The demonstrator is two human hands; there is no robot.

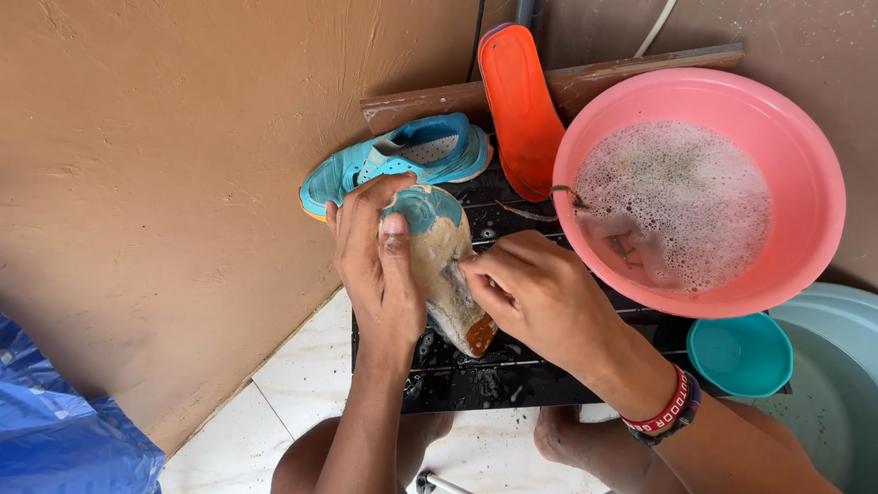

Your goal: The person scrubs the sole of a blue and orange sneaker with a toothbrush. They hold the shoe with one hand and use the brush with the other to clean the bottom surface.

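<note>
The left hand (pixel 378 259) was wrapped around a dirty teal-and-cream shoe (pixel 443 262) turned sole-up, fingers curled over its teal heel end and thumb laid along the sole. The right hand (pixel 536 297) was pinched closed against the middle of that sole, fingertips pressed to the grimy cream rubber; whether it gripped a small brush or cloth could not be told. A red-and-dark woven wristband (pixel 666 409) circled the right wrist. The shoe was held just above a wet black slatted board (pixel 492 375), which lay on white floor tiles (pixel 250 418) in the corner of a tan plastered wall (pixel 165 132).

Just beyond the hands, a matching teal sneaker (pixel 398 165) lay on its side against a brown wooden plank (pixel 608 75). Beside it an orange rubber insole (pixel 516 106) leaned upright on the same plank. To the right, a round pink plastic basin (pixel 813 176) holding sudsy water sat touching the board's far edge. Near it, lower right, a small teal plastic bowl (pixel 739 353) rested at the rim of a larger pale blue-green tub (pixel 852 389). A blue plastic tarp (pixel 20 405) filled the lower left corner.
</note>
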